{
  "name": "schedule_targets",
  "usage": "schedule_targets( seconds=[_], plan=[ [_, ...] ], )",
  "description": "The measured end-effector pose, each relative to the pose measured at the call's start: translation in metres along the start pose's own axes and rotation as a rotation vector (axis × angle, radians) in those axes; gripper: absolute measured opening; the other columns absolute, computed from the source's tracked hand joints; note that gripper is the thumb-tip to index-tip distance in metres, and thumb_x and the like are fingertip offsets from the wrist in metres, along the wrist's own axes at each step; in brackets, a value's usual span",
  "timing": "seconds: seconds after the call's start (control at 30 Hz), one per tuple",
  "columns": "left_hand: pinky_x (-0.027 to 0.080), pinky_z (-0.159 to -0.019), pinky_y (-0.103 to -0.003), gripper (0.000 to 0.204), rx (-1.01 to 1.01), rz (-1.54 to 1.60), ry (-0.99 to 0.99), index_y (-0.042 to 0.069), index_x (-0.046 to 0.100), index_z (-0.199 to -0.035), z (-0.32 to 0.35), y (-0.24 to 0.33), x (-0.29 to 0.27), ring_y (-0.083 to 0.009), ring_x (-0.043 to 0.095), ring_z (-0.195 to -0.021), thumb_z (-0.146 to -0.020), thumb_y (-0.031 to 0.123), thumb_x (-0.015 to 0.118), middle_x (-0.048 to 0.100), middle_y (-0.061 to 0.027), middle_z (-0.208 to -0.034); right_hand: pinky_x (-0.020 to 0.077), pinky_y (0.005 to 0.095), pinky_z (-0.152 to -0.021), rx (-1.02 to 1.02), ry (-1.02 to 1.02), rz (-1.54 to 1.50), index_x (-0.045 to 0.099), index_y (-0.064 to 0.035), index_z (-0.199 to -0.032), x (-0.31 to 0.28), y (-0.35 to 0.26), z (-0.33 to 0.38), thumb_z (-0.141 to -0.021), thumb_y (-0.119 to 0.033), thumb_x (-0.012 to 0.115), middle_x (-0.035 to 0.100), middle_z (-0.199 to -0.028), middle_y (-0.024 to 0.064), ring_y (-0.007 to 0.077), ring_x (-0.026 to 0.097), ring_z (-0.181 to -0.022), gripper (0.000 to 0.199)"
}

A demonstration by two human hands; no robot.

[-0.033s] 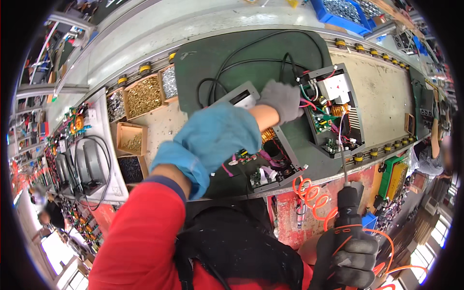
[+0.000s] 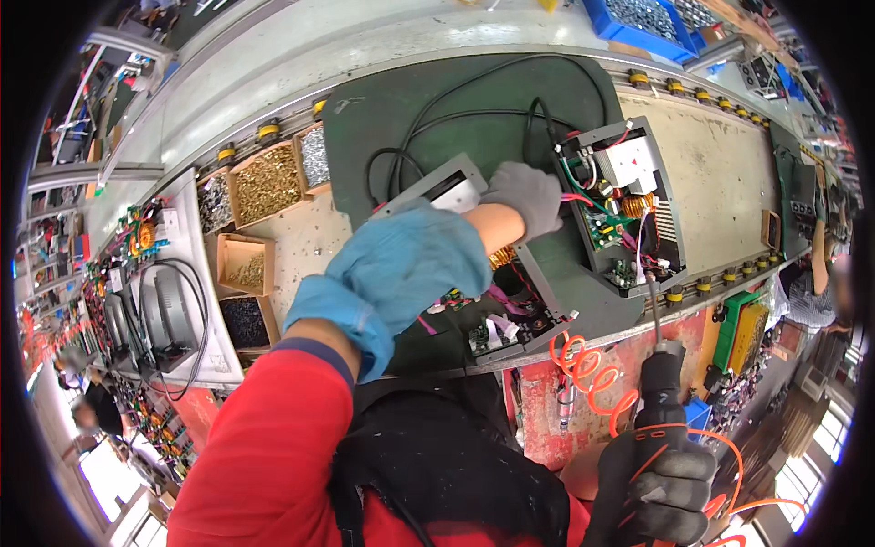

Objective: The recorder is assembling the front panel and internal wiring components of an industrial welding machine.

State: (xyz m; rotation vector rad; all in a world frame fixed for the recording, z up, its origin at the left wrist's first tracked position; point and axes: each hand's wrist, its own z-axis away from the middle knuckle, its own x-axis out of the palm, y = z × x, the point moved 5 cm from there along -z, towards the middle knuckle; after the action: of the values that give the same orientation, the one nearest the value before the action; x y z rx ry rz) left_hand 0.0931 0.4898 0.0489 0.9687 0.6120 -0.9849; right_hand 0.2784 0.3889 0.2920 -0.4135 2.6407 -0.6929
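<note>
My left hand (image 2: 524, 198), in a grey glove with a blue sleeve cover above it, reaches between two open metal housings. Its fingers are curled, and their tips are hidden. Red wires (image 2: 576, 197) run from beside these fingers into the right housing (image 2: 673, 196), which holds a green circuit board, a copper coil and a white block. Under my left forearm lies the other housing (image 2: 540, 278), partly covered, with a coil and purple wires inside. My right hand (image 2: 670, 492), in a dark glove, grips a black power screwdriver (image 2: 662, 378). Its long bit points up toward the right housing's near corner.
Both housings lie on a dark green mat (image 2: 365, 118) with a black cable (image 2: 474, 114) looped across it. Screw boxes (image 2: 266, 187) stand at the left. An orange coiled hose (image 2: 583, 360) hangs at the bench's front edge. Roller tracks (image 2: 702, 95) run along the bench.
My left hand has shifted slightly left, a little away from the right housing. The screwdriver stays in my right hand, nearly still.
</note>
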Motion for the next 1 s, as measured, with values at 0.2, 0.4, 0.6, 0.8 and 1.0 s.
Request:
schedule_targets(
  seconds=[0.2,0.4,0.6,0.8,1.0],
  plan=[
    [0.054,-0.069,-0.040,0.030,0.039,-0.139,-0.040,0.007,0.071,-0.091,0.017,-0.021,0.011,-0.0285,0.069,-0.084,-0.075,0.033,0.069,0.070,-0.0123,-0.090,0.0432,0.0315,-0.047,-0.039,0.108,-0.086,0.043,-0.0108,-0.115,-0.008,0.015,0.005,-0.084,-0.044,0.066,0.051,-0.076,0.0052,0.0204,0.052,-0.059,0.051],
    [0.053,-0.072,-0.043,0.032,-0.071,0.075,0.217,0.010,0.062,-0.104,0.087,-0.093,0.005,-0.0309,0.066,-0.085,-0.078,0.028,0.067,0.067,-0.0111,-0.086,0.0423,0.0315,-0.047,-0.144,0.168,-0.218,0.041,-0.0112,-0.119,0.037,0.032,-0.013,-0.084,-0.043,0.066,0.050,-0.076,0.0048,0.0195,0.051,-0.059,0.053],
    [0.049,-0.074,-0.040,0.028,-0.268,0.667,0.292,0.006,0.055,-0.104,0.139,-0.134,0.032,-0.0319,0.064,-0.088,-0.078,0.012,0.064,0.065,-0.0135,-0.093,0.0414,0.0320,-0.046,-0.222,0.293,-0.393,0.039,-0.0115,-0.123,0.081,0.049,-0.024,-0.085,-0.039,0.066,0.049,-0.076,0.0046,0.0184,0.050,-0.059,0.054],
    [0.051,-0.076,-0.039,0.040,-0.334,0.847,0.564,0.007,0.050,-0.109,0.203,-0.158,0.035,-0.0323,0.064,-0.091,-0.072,0.005,0.066,0.064,-0.0118,-0.099,0.0439,0.0312,-0.051,-0.016,-0.025,-0.560,0.042,-0.0124,-0.110,0.130,0.061,-0.040,-0.083,-0.035,0.068,0.050,-0.077,0.0021,0.0177,0.051,-0.063,0.044],
    [0.051,-0.074,-0.042,0.051,-0.315,0.661,0.690,0.010,0.050,-0.114,0.247,-0.174,0.026,-0.0304,0.063,-0.087,-0.068,0.015,0.073,0.062,-0.0104,-0.098,0.0465,0.0304,-0.055,0.130,-0.305,-0.605,0.045,-0.0133,-0.096,0.174,0.065,-0.048,-0.081,-0.031,0.070,0.050,-0.078,-0.0003,0.0169,0.053,-0.066,0.034]
  ],
)
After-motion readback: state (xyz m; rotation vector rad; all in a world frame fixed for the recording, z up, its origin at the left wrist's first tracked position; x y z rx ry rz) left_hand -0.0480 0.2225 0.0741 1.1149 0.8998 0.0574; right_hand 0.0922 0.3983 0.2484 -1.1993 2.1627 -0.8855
